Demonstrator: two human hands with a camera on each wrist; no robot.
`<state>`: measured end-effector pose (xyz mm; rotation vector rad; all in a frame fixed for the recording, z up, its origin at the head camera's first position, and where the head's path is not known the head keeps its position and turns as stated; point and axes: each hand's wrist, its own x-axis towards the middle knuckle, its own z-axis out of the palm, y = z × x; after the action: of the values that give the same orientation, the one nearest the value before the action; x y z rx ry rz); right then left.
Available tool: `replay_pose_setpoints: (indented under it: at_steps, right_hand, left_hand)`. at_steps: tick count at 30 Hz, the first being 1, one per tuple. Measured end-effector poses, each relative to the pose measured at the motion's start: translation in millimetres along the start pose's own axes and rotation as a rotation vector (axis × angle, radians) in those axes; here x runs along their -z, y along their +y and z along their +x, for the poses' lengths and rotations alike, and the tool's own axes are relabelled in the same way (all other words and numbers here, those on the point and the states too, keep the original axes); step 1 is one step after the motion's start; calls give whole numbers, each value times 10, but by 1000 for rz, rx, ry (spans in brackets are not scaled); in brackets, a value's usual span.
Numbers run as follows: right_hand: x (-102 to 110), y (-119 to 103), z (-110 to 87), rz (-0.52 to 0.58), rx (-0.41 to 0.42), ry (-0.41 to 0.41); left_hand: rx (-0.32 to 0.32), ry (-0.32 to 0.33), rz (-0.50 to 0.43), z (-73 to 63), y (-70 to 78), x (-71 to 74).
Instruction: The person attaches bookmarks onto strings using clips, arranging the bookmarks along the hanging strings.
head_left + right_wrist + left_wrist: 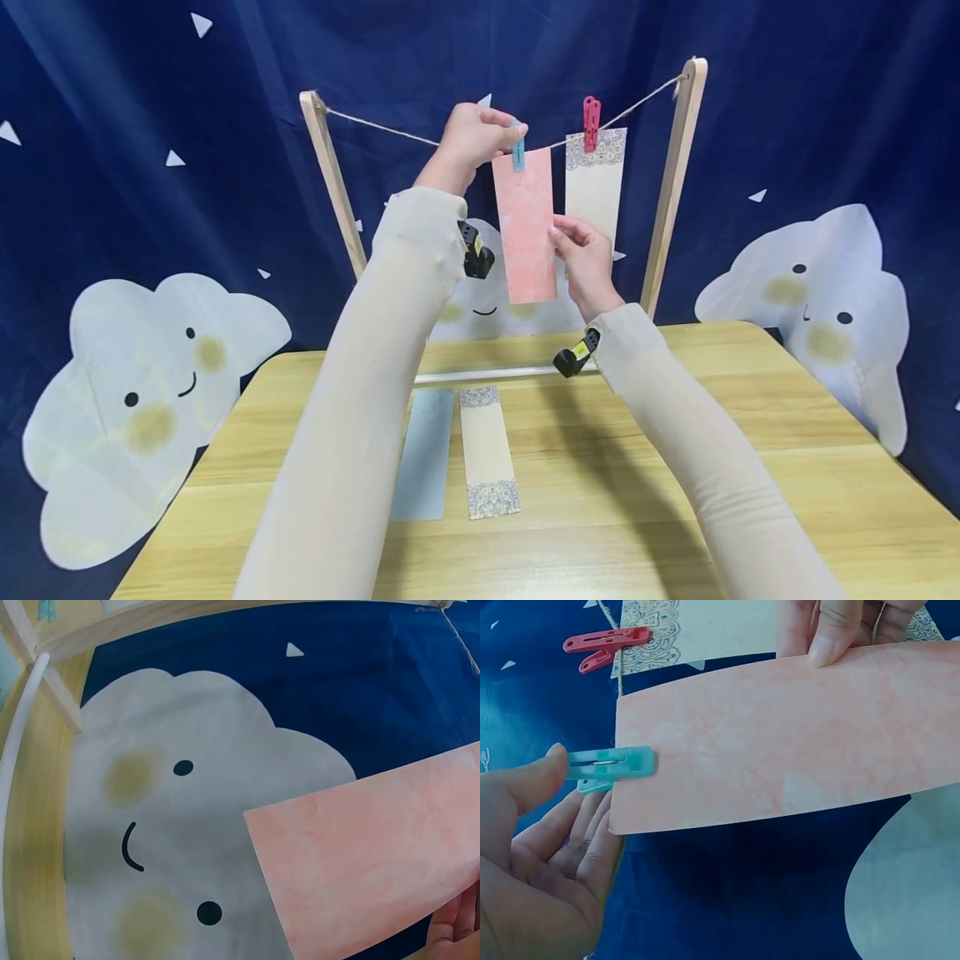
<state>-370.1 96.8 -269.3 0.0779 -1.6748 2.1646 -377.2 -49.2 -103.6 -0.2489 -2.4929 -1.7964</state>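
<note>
A pink card (527,229) hangs at the string, with a light-blue clothespin (622,763) over its top edge. My left hand (474,142) is at the clothespin's handle end, thumb on one side and fingers behind. Lower down, my right hand (588,254) pinches the card's right edge, thumb in front. In the right wrist view only some fingers (457,922) show beside the card's edge. To the right, a red clothespin (591,123) holds a cream card (592,187) with a blue lace pattern on the string, partly hidden by my right hand.
The string (382,127) runs between two wooden posts (333,179). On the table (750,392) lie a blue card (426,458) and a lace-patterned cream card (487,446), below the white bar (517,372) of the stand. A dark blue curtain with cloud shapes hangs behind.
</note>
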Motion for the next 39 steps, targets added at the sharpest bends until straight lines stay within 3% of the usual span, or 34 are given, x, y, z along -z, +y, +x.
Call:
replay_pose_setpoints:
  at_steps: [9,22,26,31,39]
  right_hand:
    - [21,8,4,-9,-16,-23]
    - [95,51,61,32,12,-30]
    - [110,83,72,34,10,-36]
    - [150,118,69,-6,7,-70]
    - [279,250,2,-37,0,-144]
  left_hand:
    - [-52,35,-7,-31,-29,31]
    - [-155,95,-167,-107,-172,151]
    - [-197,101,-207,-159,-319,201]
    - [-231,63,-198,-262,-562,305]
    - [-238,41,-148,-475,-1198,499]
